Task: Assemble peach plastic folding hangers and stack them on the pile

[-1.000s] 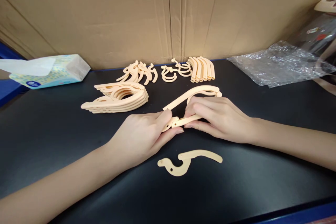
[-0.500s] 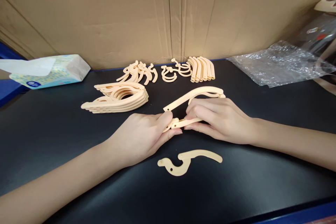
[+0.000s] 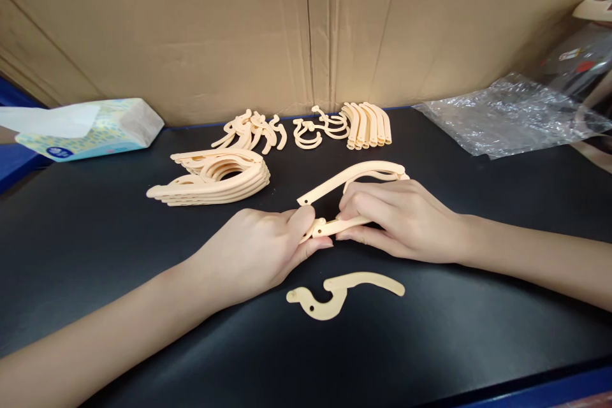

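My left hand pinches a small cream plastic hanger piece between thumb and fingers; most of it is hidden. Closed around the lower arm of a cream folding clothes hanger is my right hand. The hanger's upper arm, with a hole at its left end, arches above my fingers. The lower arm's holed end meets the piece in my left hand; I cannot tell whether they are joined. Nearer to me, a loose S-shaped hanger part lies flat on the black table.
A stack of folded hangers sits left of centre. Behind are curved hanger pieces, hooks and a row of hanger arms. A tissue pack stands at left, clear plastic at right. Cardboard backs the table.
The hanger's upper arm has dipped slightly at its right part. Both hands keep their grip and have hardly moved.
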A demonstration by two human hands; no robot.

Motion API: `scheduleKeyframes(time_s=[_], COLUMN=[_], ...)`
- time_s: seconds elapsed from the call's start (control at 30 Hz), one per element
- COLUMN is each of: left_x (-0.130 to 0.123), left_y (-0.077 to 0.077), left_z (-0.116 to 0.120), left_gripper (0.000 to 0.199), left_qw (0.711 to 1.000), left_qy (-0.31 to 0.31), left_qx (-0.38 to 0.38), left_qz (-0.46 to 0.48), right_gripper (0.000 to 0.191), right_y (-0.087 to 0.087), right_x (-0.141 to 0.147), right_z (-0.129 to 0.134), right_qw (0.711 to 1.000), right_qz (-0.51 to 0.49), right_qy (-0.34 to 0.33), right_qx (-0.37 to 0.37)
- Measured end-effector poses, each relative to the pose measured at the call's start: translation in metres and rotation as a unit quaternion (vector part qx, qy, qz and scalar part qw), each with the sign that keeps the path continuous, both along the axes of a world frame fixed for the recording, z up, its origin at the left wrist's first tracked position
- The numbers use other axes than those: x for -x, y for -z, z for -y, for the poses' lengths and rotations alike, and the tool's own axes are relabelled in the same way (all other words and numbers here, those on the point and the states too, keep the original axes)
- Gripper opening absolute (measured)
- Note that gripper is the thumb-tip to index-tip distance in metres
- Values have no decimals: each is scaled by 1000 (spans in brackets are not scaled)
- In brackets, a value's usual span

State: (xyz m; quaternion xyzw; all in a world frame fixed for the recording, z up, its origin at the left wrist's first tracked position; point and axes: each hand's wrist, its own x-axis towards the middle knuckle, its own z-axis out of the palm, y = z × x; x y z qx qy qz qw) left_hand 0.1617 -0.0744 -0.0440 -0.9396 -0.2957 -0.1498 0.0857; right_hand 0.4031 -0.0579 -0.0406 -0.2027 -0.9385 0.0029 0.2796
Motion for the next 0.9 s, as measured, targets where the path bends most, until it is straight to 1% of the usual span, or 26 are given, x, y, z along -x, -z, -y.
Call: scheduleKeyframes(time_s=[0.13, 0.43, 0.67, 0.9], left_x=[-2, -8, -9, -10], left_y=[-2, -15, -16, -17], left_z=[0, 2, 3, 4], left_gripper=[37, 44, 47, 48], left_qw=[1000, 999, 998, 998], left_qy=[1, 3, 2, 0], left_qx=[-12, -27, -28, -28], left_qz=[-7, -43, -47, -50], right_gripper=[21, 20, 26, 19], right_y=[0, -1, 1, 1], right_x=[0, 0, 0, -1], right_z=[0, 0, 0, 0], right_qw=[1000, 1000, 1000, 1000], right_qz=[-3, -7, -10, -9], right_qy=[-3, -9, -2, -10], right_qx=[-1, 7, 8, 13])
